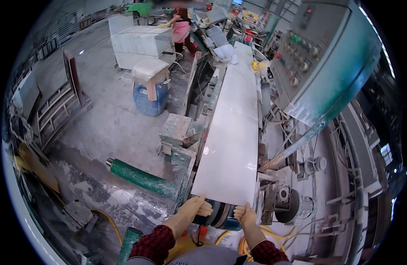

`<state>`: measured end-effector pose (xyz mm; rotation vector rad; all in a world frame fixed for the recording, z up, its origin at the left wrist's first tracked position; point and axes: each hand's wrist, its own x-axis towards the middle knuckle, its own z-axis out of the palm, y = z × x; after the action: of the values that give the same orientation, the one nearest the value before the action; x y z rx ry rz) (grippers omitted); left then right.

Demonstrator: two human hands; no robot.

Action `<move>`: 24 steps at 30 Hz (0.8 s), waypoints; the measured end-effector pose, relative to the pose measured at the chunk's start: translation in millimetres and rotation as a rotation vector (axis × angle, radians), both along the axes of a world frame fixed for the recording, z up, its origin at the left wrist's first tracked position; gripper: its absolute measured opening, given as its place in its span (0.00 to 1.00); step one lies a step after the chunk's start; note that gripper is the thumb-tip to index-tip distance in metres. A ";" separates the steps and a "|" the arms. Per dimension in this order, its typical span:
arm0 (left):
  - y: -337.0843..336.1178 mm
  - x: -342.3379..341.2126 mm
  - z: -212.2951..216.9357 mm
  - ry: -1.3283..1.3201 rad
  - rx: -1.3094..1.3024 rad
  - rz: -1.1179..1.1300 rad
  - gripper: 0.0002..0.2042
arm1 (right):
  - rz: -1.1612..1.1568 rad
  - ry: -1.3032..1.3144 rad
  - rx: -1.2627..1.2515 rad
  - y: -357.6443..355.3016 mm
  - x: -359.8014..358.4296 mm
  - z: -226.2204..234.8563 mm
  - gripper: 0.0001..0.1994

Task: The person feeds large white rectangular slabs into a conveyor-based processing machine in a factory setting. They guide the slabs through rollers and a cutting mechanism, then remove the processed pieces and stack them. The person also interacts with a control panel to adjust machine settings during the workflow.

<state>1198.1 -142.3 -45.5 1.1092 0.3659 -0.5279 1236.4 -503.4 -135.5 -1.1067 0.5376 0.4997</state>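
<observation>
A long, smooth white slab (230,132) lies lengthwise on a conveyor and runs away from me. Its near edge reaches the dark end roller (220,214). At the slab's near left corner is my left hand (196,209), its thumb up by the edge and its fingers curled below it. My right hand (246,215) closes at the near right corner in the same way, fingers bent and thumb upward. Both hands look covered in pale gloves, below red-and-black checked sleeves. The fingers' undersides are hidden.
A control cabinet (314,53) with buttons overhangs the right side. Below it stands a motor (300,207); yellow hoses (265,236) lie near my right arm. A green roller (141,179) and blue barrel (151,99) are at left. Another person (181,31) stands beyond white blocks (141,46).
</observation>
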 end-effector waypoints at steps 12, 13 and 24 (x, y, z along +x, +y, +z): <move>214.6 -357.0 -41.1 0.015 0.701 1.139 0.27 | 0.467 -0.047 -0.370 73.0 -83.2 11.8 0.40; 208.9 -394.3 -14.8 0.128 0.982 1.160 0.25 | 0.504 -0.071 -0.342 78.9 -94.3 6.1 0.40; 44.5 -703.6 -22.9 0.535 2.068 0.649 0.41 | 0.807 -0.016 0.007 112.0 -289.1 -41.3 0.40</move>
<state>494.5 -97.8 -68.4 2.5881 1.9090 0.4281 947.3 -391.4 -176.7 -1.3003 0.0478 1.1855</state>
